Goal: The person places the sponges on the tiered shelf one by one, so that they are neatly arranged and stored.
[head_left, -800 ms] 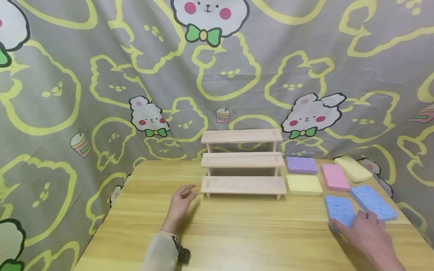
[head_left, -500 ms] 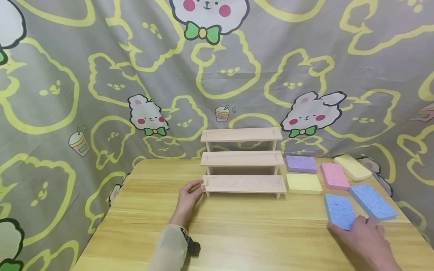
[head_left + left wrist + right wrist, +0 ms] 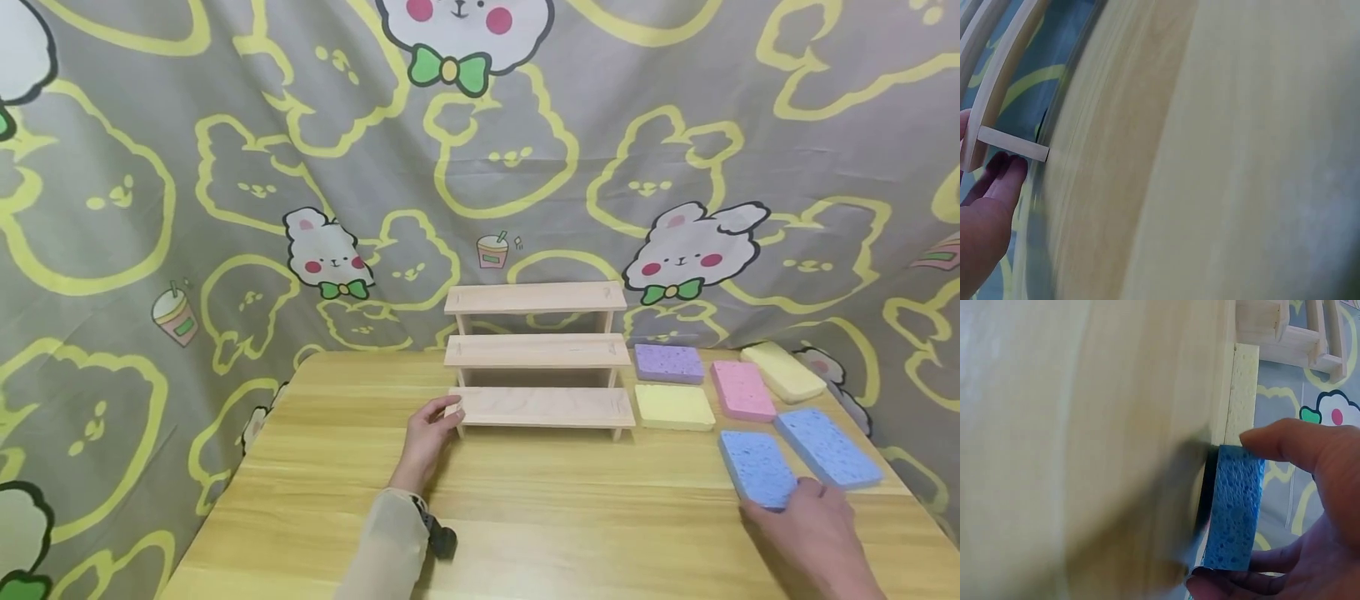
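A three-tier wooden display shelf (image 3: 542, 407) stands at the back of the table. My left hand (image 3: 429, 442) grips the left end of its lowest tier; in the left wrist view the thumb lies over the board and the fingers (image 3: 1013, 178) sit below it, beside a short leg (image 3: 1013, 143). My right hand (image 3: 810, 529) holds a blue sponge (image 3: 757, 468) by its near end. Up close in the right wrist view, the blue sponge (image 3: 1235, 509) is pinched between thumb and fingers, with a dark gap between it and the table.
A second blue sponge (image 3: 828, 447) lies just right of the held one. Behind are a pink sponge (image 3: 742, 390), a purple sponge (image 3: 669, 363) and two yellow sponges, one near (image 3: 675, 407) and one far (image 3: 783, 372). A patterned curtain (image 3: 405, 183) hangs behind the wooden table (image 3: 540, 517).
My left hand has moved right and taken hold of the shelf's lowest tier. My right hand has stayed at the blue sponge, which has shifted slightly.
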`<action>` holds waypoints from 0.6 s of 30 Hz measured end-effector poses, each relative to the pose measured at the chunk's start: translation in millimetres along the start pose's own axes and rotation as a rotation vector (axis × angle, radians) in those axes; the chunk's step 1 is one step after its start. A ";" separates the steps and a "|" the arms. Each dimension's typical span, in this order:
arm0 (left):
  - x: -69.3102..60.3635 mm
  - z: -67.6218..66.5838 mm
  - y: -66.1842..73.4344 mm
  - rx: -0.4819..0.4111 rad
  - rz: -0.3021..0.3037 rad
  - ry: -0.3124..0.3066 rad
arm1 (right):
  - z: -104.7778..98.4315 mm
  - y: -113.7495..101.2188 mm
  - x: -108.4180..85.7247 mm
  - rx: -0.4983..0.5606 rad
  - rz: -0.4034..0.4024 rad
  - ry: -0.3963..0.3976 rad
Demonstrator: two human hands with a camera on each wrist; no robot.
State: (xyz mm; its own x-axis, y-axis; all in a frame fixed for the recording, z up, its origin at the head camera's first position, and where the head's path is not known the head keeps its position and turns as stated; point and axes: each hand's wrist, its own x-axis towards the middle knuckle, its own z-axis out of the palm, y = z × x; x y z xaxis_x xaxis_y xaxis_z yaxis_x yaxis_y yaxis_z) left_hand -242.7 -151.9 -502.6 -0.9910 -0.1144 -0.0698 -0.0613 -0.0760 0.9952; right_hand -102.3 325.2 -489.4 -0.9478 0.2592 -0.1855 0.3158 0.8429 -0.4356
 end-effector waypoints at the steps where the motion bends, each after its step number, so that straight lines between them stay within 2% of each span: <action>1: -0.5 0.4 -0.9 0.000 -0.004 -0.001 | -0.8 0.7 -0.5 0.014 0.007 0.001; 5: -0.5 -0.4 -1.1 -0.028 -0.018 -0.011 | -3.8 2.7 0.2 0.043 0.011 0.019; 11: -1.3 -6.8 3.3 -0.046 -0.040 -0.034 | -3.6 4.9 2.9 0.100 -0.016 0.137; 14: -4.1 -7.9 6.4 -0.062 -0.037 -0.040 | -2.5 7.4 3.6 0.124 -0.066 0.198; 18: -1.4 -5.5 0.8 -0.083 -0.028 -0.049 | -7.3 12.4 5.5 0.164 -0.218 0.272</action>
State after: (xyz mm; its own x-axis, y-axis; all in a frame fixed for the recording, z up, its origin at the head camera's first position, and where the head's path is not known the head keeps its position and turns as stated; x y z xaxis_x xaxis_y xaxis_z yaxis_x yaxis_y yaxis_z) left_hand -240.7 -157.2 -502.1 -0.9937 -0.0628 -0.0925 -0.0815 -0.1601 0.9837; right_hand -103.9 340.5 -489.3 -0.9633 0.2168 0.1581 0.0877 0.8113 -0.5781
